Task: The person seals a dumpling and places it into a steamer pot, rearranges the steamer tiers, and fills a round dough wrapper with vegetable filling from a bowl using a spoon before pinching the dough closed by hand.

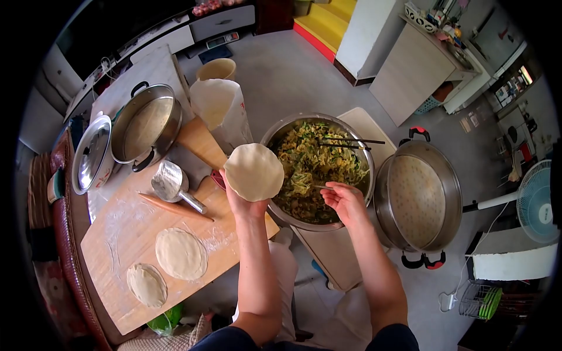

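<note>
A round, flat dough wrapper (254, 171) rests on my left hand (246, 206), which supports it from below beside the filling bowl. My right hand (346, 202) pinches the thin metal handle of a spoon (320, 187); its far end is lost in the chopped green and yellow filling (316, 158). That filling sits in a wide steel bowl (268, 136), with dark chopsticks (354, 144) lying across the right side. On the floured wooden board (114, 257) lie a flat dough round (181, 254) and a smaller folded-looking piece (147, 285).
A rolling pin (175, 207) and metal scoop (168, 180) lie on the board. Behind them stand a steel pot (122, 131), a lid (93, 155) and an open flour bag (219, 111). Right of the bowl is a steamer pot (417, 199); a fan (535, 202) stands farther right.
</note>
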`<state>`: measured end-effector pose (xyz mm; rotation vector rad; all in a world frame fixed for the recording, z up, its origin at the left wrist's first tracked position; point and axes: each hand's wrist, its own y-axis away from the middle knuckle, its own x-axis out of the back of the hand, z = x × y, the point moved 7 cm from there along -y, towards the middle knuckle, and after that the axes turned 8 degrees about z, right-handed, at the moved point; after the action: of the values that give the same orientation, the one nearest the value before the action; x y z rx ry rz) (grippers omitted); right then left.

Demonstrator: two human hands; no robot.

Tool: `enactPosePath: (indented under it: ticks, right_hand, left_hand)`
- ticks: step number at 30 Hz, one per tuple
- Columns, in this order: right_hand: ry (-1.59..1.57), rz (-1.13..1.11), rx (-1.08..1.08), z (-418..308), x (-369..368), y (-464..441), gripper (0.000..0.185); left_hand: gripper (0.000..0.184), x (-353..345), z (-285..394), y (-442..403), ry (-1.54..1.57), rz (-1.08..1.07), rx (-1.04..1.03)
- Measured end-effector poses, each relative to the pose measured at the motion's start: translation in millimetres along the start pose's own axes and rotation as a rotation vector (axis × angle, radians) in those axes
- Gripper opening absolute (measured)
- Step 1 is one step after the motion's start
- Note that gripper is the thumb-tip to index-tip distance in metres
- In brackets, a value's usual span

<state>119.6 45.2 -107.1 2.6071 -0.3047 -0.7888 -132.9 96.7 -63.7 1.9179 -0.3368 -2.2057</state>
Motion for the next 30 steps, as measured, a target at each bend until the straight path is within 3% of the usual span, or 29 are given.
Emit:
enactPosePath:
  ticks: [8, 14, 19, 22, 28, 30]
  right_hand:
    - [0.048, -0.073, 0.107, -76, -35, 14, 0.024]
    - [0.274, -0.058, 0.323, -101, -79, 36, 0.023]
    - [1.097, -0.271, 1.157, -86, -133, 88, 0.024]
    - [1.278, -0.324, 1.362, -80, -148, 108, 0.026]
    - [1.374, -0.49, 1.411, -69, -150, 121, 0.031]
    - [1.254, -0.379, 1.377, -84, -144, 121, 0.029]
  left_hand:
    - [0.06, -3, -23, 2, -0.034, 0.066, 0.057]
    - [0.068, -20, -65, 12, -0.003, -0.015, 0.264]
    - [0.067, -13, -76, 5, 0.019, -0.007, 0.264]
    - [0.067, -9, -73, 3, 0.042, -0.006, 0.242]
    - [0.066, -11, -69, 5, 0.028, 0.004, 0.234]
    - [0.067, -14, -64, 6, 0.032, 0.059, 0.226]
